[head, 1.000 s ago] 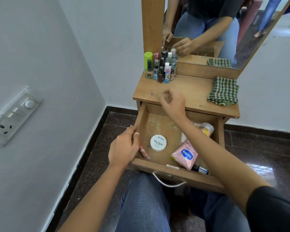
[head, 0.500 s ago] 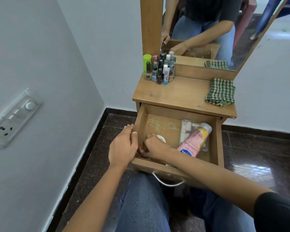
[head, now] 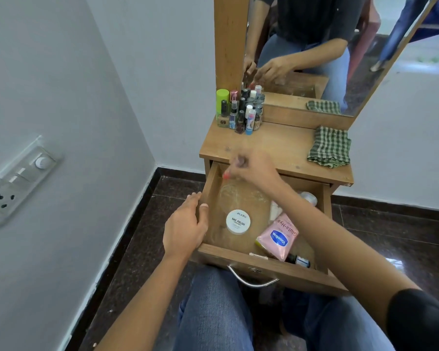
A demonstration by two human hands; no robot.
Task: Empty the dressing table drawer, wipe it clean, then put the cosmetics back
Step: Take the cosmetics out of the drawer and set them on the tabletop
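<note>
1. Two hands are seen: the left hand (head: 185,229) is kept curled over the left wall of the drawer (head: 264,266), as before.
2. The right hand (head: 254,168), earlier low in the drawer, is now raised at frame centre, a blurred red-tipped item (head: 226,176) pinched in it.
3. The white jar (head: 238,221) is uncovered, lower centre.

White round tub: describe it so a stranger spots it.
Look in the open drawer below the tabletop. On its floor, left of the pink Vaseline tube, lies the white round tub. Only it is a flat disc printed NAIL POLISH.
</note>
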